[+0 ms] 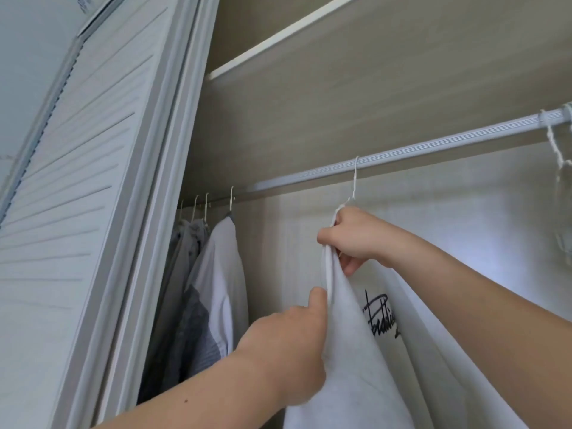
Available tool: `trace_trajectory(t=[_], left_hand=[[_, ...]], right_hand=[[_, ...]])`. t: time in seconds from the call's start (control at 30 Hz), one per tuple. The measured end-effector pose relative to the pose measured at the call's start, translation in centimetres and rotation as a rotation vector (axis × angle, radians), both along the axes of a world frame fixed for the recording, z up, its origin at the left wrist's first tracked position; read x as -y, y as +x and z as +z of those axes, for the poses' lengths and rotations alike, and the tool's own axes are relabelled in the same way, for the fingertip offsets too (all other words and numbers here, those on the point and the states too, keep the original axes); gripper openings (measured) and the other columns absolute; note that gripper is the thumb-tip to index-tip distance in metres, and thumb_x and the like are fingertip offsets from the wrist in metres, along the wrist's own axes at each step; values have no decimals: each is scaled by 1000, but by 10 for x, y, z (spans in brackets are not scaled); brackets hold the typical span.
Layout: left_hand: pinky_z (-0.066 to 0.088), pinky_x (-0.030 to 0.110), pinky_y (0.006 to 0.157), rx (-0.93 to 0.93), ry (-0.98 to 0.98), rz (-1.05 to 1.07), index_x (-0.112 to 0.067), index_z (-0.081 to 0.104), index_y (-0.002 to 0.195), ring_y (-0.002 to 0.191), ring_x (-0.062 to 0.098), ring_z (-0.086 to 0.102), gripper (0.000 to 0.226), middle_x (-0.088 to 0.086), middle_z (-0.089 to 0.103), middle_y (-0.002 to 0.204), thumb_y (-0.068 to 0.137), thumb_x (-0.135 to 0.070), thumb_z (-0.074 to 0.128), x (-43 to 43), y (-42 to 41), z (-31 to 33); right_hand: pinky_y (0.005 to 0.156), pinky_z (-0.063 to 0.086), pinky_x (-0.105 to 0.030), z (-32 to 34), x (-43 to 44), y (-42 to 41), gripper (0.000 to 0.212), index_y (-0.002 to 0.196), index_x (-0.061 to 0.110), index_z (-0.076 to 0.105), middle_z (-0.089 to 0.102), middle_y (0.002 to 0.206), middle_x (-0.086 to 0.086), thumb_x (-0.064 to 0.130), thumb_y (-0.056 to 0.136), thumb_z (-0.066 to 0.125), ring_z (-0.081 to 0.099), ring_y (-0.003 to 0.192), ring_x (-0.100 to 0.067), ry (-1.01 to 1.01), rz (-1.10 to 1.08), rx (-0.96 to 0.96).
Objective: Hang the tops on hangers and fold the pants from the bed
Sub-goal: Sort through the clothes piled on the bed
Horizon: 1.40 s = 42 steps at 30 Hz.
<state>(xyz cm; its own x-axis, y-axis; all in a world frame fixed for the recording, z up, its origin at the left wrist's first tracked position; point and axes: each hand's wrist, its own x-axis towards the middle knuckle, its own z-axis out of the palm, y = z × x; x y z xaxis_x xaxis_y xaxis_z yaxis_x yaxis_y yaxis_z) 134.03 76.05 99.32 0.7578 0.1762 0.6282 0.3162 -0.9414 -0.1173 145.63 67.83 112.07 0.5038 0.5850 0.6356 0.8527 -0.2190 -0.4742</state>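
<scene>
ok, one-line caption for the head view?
Left hand and right hand grip a white printed top, its hanger hooked on the wardrobe rail.

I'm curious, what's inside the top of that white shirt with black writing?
A white hanger: only its hook shows, over the rail. Its shoulders are covered by the shirt and the right hand.

Below the closet rail (402, 153), left hand (288, 351) and right hand (359, 239) are bare; a small dark mole (185, 400) dots the left forearm (223, 388).
</scene>
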Motion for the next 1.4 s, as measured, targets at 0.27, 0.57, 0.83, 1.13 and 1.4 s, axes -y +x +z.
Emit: trace_trajectory(t=[0.27,0.57,0.83,1.13,1.4], left_hand=[[35,32,51,-35,-61,144,-23,25,112,63,18,48,36,0,50,83,89,-6,47,-43,-21,4],[41,34,56,-46,-57,375,-19,28,129,64,17,48,50,-1,45,81,86,-5,48,-83,-36,6],[43,34,58,-106,-104,481,-18,19,148,72,22,53,70,2,47,85,88,-3,51,-96,-37,6],[51,38,60,-66,-82,460,-18,27,140,76,25,61,57,3,54,90,91,-7,53,-93,-42,-4],[48,37,84,106,296,336,-29,46,126,96,17,56,38,-9,58,107,97,-51,36,-45,-130,-34]], right_hand=[[58,63,-45,3,-71,-4,14,91,-6,53,68,84,-35,8,93,51,72,70,-45,-43,180,-35],[55,61,-42,12,-149,-4,26,109,-14,55,66,86,-40,5,95,44,70,59,-40,-106,256,-74],[51,59,-47,12,-206,3,25,108,-15,57,64,81,-33,3,99,44,71,68,-44,-148,267,-82],[71,60,-51,-18,-209,21,24,108,4,60,67,99,-17,25,103,50,67,89,-36,2,320,44],[122,13,-43,-84,-144,-26,61,159,30,19,16,166,6,49,104,37,10,153,-17,181,400,276]])
